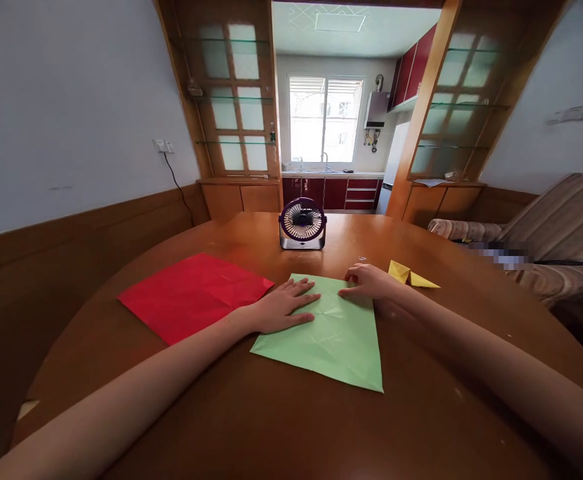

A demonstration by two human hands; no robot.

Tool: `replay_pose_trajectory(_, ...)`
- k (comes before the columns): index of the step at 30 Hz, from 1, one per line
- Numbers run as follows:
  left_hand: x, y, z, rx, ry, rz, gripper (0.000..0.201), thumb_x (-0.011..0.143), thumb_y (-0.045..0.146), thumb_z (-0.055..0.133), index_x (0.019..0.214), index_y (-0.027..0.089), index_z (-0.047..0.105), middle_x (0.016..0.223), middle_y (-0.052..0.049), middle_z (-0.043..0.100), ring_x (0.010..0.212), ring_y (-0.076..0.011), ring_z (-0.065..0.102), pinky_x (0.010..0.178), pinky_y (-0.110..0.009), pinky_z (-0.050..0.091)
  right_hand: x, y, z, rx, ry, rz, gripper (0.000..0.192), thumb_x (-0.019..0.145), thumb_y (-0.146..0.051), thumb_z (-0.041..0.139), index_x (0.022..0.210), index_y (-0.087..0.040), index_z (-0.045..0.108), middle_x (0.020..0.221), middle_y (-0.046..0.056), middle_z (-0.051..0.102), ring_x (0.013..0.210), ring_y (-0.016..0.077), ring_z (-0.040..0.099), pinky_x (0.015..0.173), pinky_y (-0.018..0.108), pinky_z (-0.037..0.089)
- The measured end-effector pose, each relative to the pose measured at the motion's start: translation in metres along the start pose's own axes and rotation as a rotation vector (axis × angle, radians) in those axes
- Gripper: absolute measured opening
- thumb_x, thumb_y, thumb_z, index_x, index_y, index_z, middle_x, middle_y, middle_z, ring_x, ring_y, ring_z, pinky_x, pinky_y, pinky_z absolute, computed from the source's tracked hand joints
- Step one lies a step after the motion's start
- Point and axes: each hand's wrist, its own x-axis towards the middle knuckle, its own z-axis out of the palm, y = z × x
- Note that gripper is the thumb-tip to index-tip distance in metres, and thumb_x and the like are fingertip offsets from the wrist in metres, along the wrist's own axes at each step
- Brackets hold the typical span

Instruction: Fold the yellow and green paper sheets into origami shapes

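A single head-worn camera looks forward and slightly down across the round wooden table (291, 427), close over the person's outstretched forearms, facing the kitchen window (325, 120) beyond; its wide lens bends the room's edges.

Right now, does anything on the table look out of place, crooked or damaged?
Nothing is spilled or broken. The green paper lies turned at an angle and shows creases, with the left hand flat on it and the right hand at its far edge. The red paper also lies askew.
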Motion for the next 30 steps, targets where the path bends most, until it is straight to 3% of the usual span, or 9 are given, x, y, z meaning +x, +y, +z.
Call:
replay_pose_trajectory(5, -0.002, 0.007, -0.001, 0.048, -0.038, -0.049, 0.064, 0.096, 0.063, 0.032, 0.149, 0.027, 0.035, 0.157, -0.009, 0.028, 0.143, -0.03, 0.03, 0.116, -0.047, 0.022, 0.0, -0.003, -0.003, 0.004, -0.027, 0.032, 0.036, 0.074, -0.051, 0.069, 0.083, -0.017, 0.069, 0.089, 0.009, 0.068, 0.08, 0.0224, 0.061, 0.064, 0.029, 0.042)
replay_pose_trajectory(10, 0.0, 0.015, -0.009, 0.135, -0.033, -0.025, 0.062, 0.096, 0.062, 0.033, 0.144, 0.023, 0.044, 0.149, -0.012, 0.042, 0.133, -0.0307, 0.044, 0.108, -0.044, 0.034, 0.0, 0.001, -0.01, 0.024, -0.048, -0.006, 0.03, 0.068, -0.044, 0.073, 0.074, -0.017, 0.065, 0.083, 0.008, 0.065, 0.076, 0.0208, 0.057, 0.062, 0.029, 0.039)
replay_pose_trajectory(15, 0.0, 0.016, -0.015, 0.182, -0.02, -0.001, 0.055, 0.098, 0.056, 0.034, 0.138, 0.023, 0.051, 0.137, -0.012, 0.053, 0.118, -0.0286, 0.056, 0.097, -0.041, 0.043, -0.007, 0.003, -0.01, 0.191, 0.047, -0.02, 0.027, 0.06, -0.031, 0.076, 0.079, -0.017, 0.064, 0.08, 0.003, 0.064, 0.074, 0.0184, 0.055, 0.061, 0.026, 0.039)
replay_pose_trajectory(19, -0.003, 0.012, -0.016, 0.187, -0.043, -0.021, 0.058, 0.097, 0.058, 0.034, 0.142, 0.023, 0.045, 0.14, -0.013, 0.049, 0.122, -0.0285, 0.052, 0.1, -0.04, 0.042, -0.02, 0.003, 0.004, 0.418, 0.145, -0.054, 0.017, 0.068, -0.027, 0.07, 0.079, -0.016, 0.062, 0.075, 0.001, 0.063, 0.066, 0.0151, 0.055, 0.058, 0.025, 0.04)
replay_pose_trajectory(25, -0.003, 0.005, -0.01, 0.213, -0.005, -0.028, 0.058, 0.097, 0.06, 0.031, 0.139, 0.022, 0.048, 0.138, -0.013, 0.051, 0.118, -0.0284, 0.055, 0.1, -0.041, 0.041, -0.039, 0.001, 0.022, 0.418, 0.315, -0.313, 0.008, 0.083, -0.019, 0.056, 0.088, -0.018, 0.061, 0.085, 0.005, 0.062, 0.072, 0.0154, 0.056, 0.065, 0.029, 0.047)
replay_pose_trajectory(30, -0.007, 0.002, 0.001, 0.261, 0.085, -0.028, 0.051, 0.101, 0.051, 0.029, 0.135, 0.018, 0.048, 0.134, -0.013, 0.053, 0.12, -0.0283, 0.054, 0.103, -0.042, 0.04, -0.046, -0.004, 0.026, 0.396, 0.337, -0.509, 0.027, 0.076, -0.005, 0.046, 0.096, -0.019, 0.057, 0.102, 0.009, 0.06, 0.091, 0.0182, 0.06, 0.078, 0.033, 0.052)
